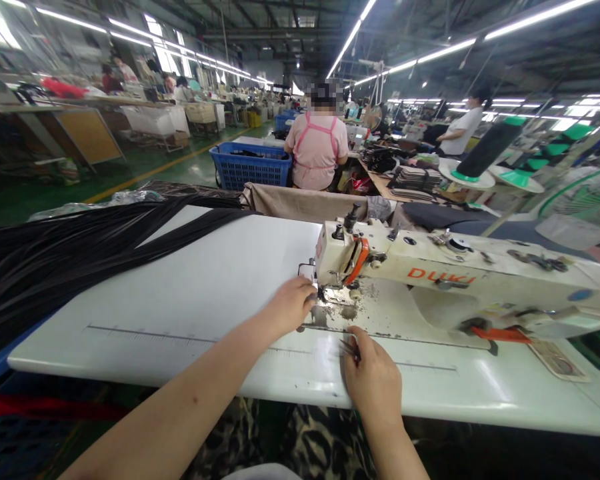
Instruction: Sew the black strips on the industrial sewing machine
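Note:
A white sewing machine (445, 273) with orange lettering stands on the pale table (180, 293). My left hand (293, 303) is at the left side of its needle area, fingers closed together near the presser foot; whatever they hold, if anything, is too small to make out. My right hand (373, 373) rests at the table's front part, just below the metal bed plate, with its fingers wrapped round a small dark pointed tool (350, 349) that looks like thread snips. Black strips (130, 240) lie in a long bundle over the table's left end.
A ruler scale (150, 333) is marked along the table's front. Behind the table sits a person in pink (317, 147), beside a blue basket (250, 165). Thread cones (490, 150) and a green fan (590, 200) stand at the right. Another blue basket (20, 427) is at lower left.

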The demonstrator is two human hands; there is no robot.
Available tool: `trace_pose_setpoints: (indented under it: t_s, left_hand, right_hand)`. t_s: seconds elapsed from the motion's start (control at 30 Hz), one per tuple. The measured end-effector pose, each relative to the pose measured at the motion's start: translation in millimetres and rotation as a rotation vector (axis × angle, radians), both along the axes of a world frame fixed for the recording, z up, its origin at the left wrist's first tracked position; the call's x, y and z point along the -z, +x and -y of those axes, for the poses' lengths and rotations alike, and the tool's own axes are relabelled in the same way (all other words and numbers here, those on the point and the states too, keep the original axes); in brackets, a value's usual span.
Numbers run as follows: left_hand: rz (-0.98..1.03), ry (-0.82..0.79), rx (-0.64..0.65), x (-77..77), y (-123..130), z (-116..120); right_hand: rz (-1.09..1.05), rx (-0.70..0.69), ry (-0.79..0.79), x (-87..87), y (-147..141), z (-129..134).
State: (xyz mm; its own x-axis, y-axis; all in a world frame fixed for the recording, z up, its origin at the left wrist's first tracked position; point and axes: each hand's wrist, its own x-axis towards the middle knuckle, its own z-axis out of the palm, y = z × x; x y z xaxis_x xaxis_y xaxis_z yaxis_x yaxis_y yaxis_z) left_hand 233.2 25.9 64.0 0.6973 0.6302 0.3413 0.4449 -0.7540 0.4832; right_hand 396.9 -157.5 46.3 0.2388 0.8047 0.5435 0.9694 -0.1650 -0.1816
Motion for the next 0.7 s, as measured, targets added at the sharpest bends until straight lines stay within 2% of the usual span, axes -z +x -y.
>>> trace_pose_setpoints:
  t_s: [0.13,0.27,0.4,0.5,0.57,0.7]
  left_hand:
    - [-0.006,-0.111,0.040,-3.7,18,-36]
    - [-0.042,-0.114,0.070,-3.2,31,-54]
    - [0.042,-0.095,0.112,-3.7,33,-54]
    - [0.130,-0.054,0.195,-7.9,31,-50]
    - [0.119,-0.016,0.219,-10.0,29,-48]
    - [0.021,0.007,0.103,-7.5,19,-51]
  right_hand:
    - [0.021,0.004,-0.003,-1.8,0,1]
    - [0.037,-0.005,0.000,-4.8,0,0]
    - [0.033,-0.012,0.003,-3.5,1,-1]
    - [0.037,-0.009,-0.001,-3.1,1,-1]
    - [0.040,-0.006,0.009,-4.0,1,-1]
    - [0.049,-0.019,0.044,-5.3,0,-1]
